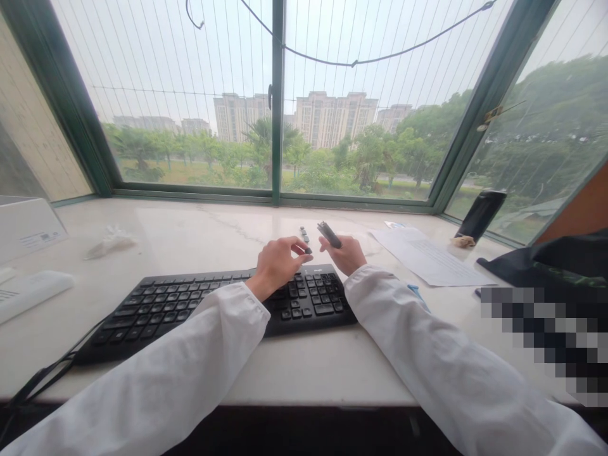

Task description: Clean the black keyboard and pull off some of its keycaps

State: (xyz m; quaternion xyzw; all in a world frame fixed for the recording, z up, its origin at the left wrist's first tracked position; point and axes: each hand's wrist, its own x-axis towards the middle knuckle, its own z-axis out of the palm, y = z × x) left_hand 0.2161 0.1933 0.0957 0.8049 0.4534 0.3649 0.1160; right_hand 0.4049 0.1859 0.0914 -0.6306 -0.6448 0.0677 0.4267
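My left hand point(280, 263) is above the upper right part of a black keyboard point(178, 297). Thumb and forefinger pinch a small dark piece point(308, 251), too small to tell its kind. Just right of it, my right hand point(350, 254) is closed around a slim black handheld tool point(329, 233), which points up and left and has a greyish end. What kind of tool it is, I cannot tell. Beyond my left fingertips, several small pale pieces point(304, 233) lie in a short row on the white tabletop. My left forearm covers part of the keys.
To the right lie a printed paper sheet point(425, 256), a blue item point(418, 296) and dark fabric point(555, 266). A black cylinder point(482, 214) leans by the window. At left are crumpled clear plastic point(111, 242), a white box point(31, 225) and the keyboard's cable point(45, 380).
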